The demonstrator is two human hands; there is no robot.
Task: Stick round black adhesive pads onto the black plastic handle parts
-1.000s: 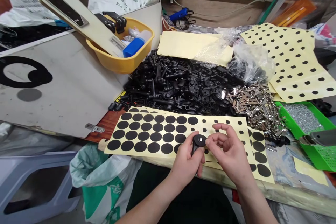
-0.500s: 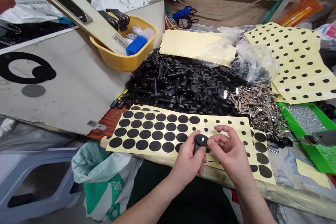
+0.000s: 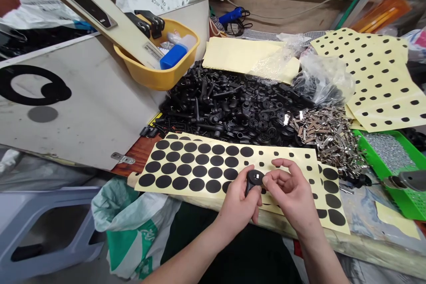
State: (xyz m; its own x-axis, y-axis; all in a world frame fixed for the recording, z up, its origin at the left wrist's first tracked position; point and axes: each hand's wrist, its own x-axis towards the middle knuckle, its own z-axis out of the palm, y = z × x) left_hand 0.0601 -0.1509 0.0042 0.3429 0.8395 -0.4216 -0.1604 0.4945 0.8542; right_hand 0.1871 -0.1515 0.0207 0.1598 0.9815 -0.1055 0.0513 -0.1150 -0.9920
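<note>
Between the thumb and fingers of my left hand (image 3: 242,197) is a small black plastic part (image 3: 255,177) with a round, disc-like head, face up. A bright metallic piece shows at the middle of its face. My right hand (image 3: 291,191) has its thumb and forefinger closed at the head's right edge, with the other fingers curled and partly raised. Whether a thin sticker sits between those fingertips is too small to tell. Under both hands lies a yellow sticker sheet (image 3: 189,145) with rows of round black stickers on its left and bare-backed spots on its right.
Behind the sheet spreads a heap of black plastic parts (image 3: 233,102), beside a pile of metal clips (image 3: 326,135). At right are a green tray (image 3: 411,153) of small metal pieces and a screwdriver-like tool (image 3: 409,179). A yellow basket (image 3: 149,77) holds a phone (image 3: 109,24).
Both hands and the black plastic part hold almost the same pose. The metallic piece on its face looks slightly larger or brighter now. The view has shifted very slightly.
</note>
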